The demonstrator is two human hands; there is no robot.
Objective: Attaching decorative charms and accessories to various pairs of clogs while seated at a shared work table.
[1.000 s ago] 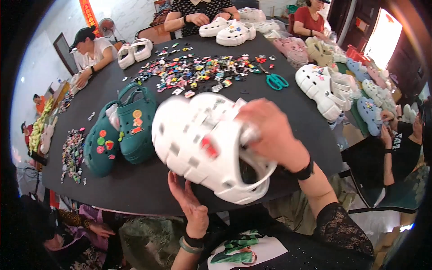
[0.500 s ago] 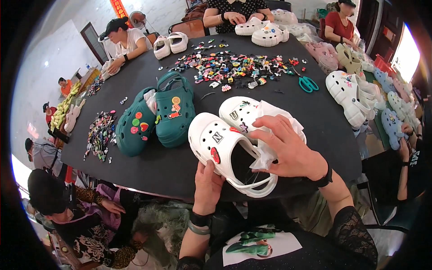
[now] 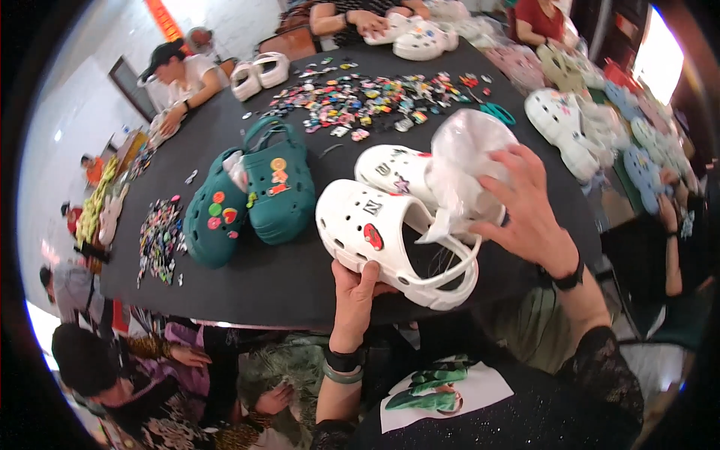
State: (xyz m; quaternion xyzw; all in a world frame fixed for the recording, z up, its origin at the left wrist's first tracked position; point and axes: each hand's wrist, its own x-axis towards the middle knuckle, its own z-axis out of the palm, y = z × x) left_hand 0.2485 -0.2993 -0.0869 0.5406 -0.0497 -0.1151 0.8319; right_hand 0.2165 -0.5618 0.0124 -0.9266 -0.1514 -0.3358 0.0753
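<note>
My left hand [image 3: 358, 292] cups the near white clog [image 3: 346, 225] from below, thumb along its side, holding it tilted above the black table. That clog carries a letter-shaped charm and a red charm [image 3: 373, 237]. Behind it is a second white clog [image 3: 414, 174] with a letter charm and a purple star charm [image 3: 402, 184]. A clear plastic bag [image 3: 469, 150] bulges up from this second clog's opening. My right hand [image 3: 525, 202] has its curled fingers and thumb around the bag's right side. To the left stand two dark green clogs [image 3: 279, 202] with fruit and other charms.
Loose colourful charms [image 3: 360, 101] spread across the far middle of the table [image 3: 262, 289], with another pile [image 3: 161, 240] at left. Teal-handled scissors [image 3: 497, 113] lie beyond the bag. More white clogs [image 3: 559, 131] stand at right. Several people sit around the table.
The plastic bag has risen and puffed out above the far clog, with my right hand shifting right. My left hand has moved under the near clog, which has turned slightly.
</note>
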